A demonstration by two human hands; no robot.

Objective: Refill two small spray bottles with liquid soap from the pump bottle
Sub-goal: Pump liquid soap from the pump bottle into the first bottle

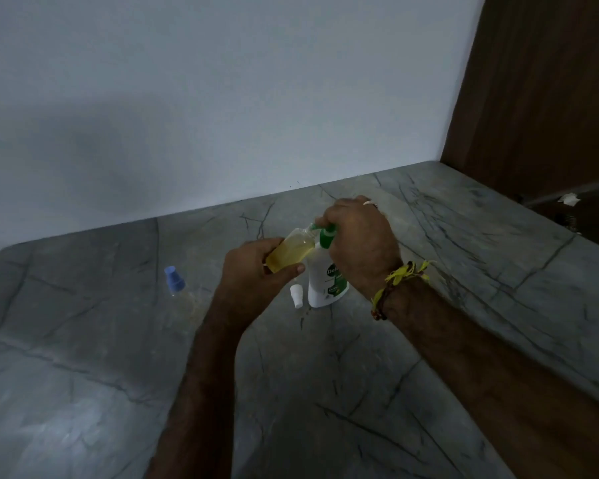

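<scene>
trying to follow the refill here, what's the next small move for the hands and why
Probably press the pump once more. The right hand sits on the green pump head of the pump bottle, and the left hand tilts the small bottle with its mouth at the nozzle. It looks only partly filled with yellow soap, and its white cap lies off on the counter.

L hand [256,267] grips a small spray bottle [291,249] of yellow liquid, tilted, mouth at the green nozzle of the pump bottle [327,283]. R hand [358,242] sits on the pump head. White cap [296,296] stands just beside the pump bottle at 9 o'clock; blue-capped bottle [174,280], prob. clear, stands well apart on grey tabletop [360,392].
</scene>
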